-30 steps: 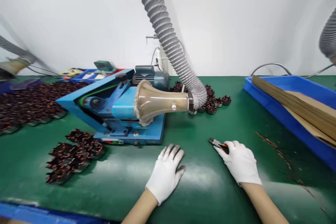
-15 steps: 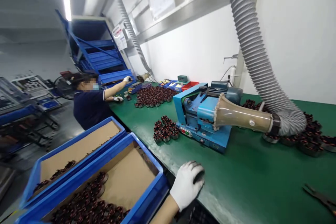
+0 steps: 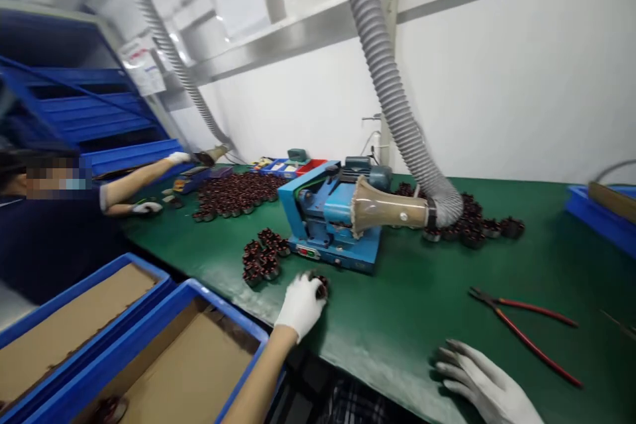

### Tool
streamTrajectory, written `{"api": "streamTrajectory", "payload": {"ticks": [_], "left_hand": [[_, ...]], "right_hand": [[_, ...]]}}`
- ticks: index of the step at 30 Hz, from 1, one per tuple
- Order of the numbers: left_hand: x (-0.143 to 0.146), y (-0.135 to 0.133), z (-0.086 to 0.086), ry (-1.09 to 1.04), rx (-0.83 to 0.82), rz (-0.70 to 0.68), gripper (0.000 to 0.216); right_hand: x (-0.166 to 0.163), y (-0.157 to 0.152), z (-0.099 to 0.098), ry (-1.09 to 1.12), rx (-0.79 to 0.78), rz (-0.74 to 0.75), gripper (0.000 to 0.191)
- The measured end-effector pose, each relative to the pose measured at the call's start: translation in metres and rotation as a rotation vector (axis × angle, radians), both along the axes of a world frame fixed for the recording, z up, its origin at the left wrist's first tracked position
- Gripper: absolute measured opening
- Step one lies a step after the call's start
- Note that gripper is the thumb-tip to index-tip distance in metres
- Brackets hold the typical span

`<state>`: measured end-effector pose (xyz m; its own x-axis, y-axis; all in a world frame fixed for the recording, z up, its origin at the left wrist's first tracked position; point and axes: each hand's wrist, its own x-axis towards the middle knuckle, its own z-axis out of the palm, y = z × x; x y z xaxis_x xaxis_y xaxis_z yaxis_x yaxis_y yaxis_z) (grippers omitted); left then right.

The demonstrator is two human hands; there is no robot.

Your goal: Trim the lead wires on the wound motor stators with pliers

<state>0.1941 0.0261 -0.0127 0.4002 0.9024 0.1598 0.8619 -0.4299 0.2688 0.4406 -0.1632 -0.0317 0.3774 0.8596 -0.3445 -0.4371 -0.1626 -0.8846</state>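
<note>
My left hand (image 3: 300, 307), in a white glove, grips a wound motor stator (image 3: 322, 287) with dark coils at the green bench's front, just below the blue machine (image 3: 332, 212). The glove covers part of the stator. A small cluster of stators (image 3: 263, 256) stands to the left of that hand. My right hand (image 3: 479, 381), also gloved, is low over the bench near the front edge, fingers apart and holding nothing. Beyond it lie long-nosed pliers with red handles (image 3: 539, 338), spread open and untouched.
Blue bins (image 3: 196, 288) lined with cardboard stand at the front left. A grey duct hose (image 3: 392, 86) joins the machine's brown hood. More stators (image 3: 470, 222) lie behind it, and a large group (image 3: 238, 193) farther left, near a co-worker (image 3: 54, 232). A blue tray (image 3: 603, 215) is at right.
The view has swung right. My left hand has come forward from beside the bin onto the bench, and the stator in it now shows. My right hand and the whole pliers have come into view.
</note>
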Motion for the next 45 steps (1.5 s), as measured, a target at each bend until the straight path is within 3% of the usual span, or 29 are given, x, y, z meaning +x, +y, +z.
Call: {"api": "streamTrajectory", "payload": {"ticks": [4, 7, 9, 12, 16, 21, 23, 27, 29, 31, 35, 39, 43, 45], "left_hand": [[0.051, -0.069, -0.024, -0.069, -0.136, -0.291, 0.029], [0.082, -0.095, -0.037, -0.192, -0.201, -0.315, 0.051], [0.093, -0.099, -0.043, -0.249, -0.231, -0.293, 0.072], [0.098, -0.094, -0.047, -0.269, -0.215, -0.412, 0.087], [0.100, -0.090, -0.047, -0.305, -0.155, -0.543, 0.072], [0.102, -0.089, -0.045, -0.279, -0.159, -0.510, 0.066], [0.099, -0.088, -0.042, -0.232, -0.167, -0.447, 0.061], [0.089, -0.083, -0.035, -0.232, -0.204, -0.504, 0.074], [0.089, -0.079, -0.031, -0.281, -0.244, -0.592, 0.083], [0.093, -0.076, -0.031, -0.302, -0.286, -0.660, 0.080], [0.102, -0.074, -0.037, -0.312, -0.321, -0.710, 0.068], [0.096, -0.079, -0.038, -0.289, -0.311, -0.609, 0.067], [0.085, -0.081, -0.020, -0.278, -0.312, -0.648, 0.105], [0.087, -0.080, -0.008, -0.300, -0.314, -0.708, 0.122]], "right_hand": [[-0.022, 0.025, 0.011, -0.101, -0.018, 0.096, 0.056], [-0.020, 0.036, 0.008, -0.186, -0.055, 0.159, 0.047], [-0.016, 0.037, 0.004, -0.204, -0.044, 0.136, 0.033], [-0.013, 0.033, -0.002, -0.205, -0.007, 0.024, 0.019], [-0.002, 0.028, -0.009, -0.154, 0.065, -0.174, 0.022], [0.026, 0.012, -0.002, -0.130, 0.170, -0.421, 0.026], [0.026, 0.002, 0.004, -0.309, 0.128, -0.285, 0.019], [0.003, -0.010, 0.003, -0.991, 0.099, 0.332, 0.022], [-0.007, -0.013, -0.005, -1.228, 0.174, 0.392, 0.014], [-0.011, -0.015, -0.015, -1.351, 0.189, 0.347, 0.017], [0.003, -0.018, -0.020, -1.477, 0.052, 0.360, 0.024], [0.030, -0.019, 0.000, -1.481, -0.150, 0.455, 0.024], [0.031, -0.009, 0.022, -1.182, -0.135, 0.495, 0.021], [0.021, 0.003, 0.027, -1.156, -0.110, 0.615, 0.049]]}}
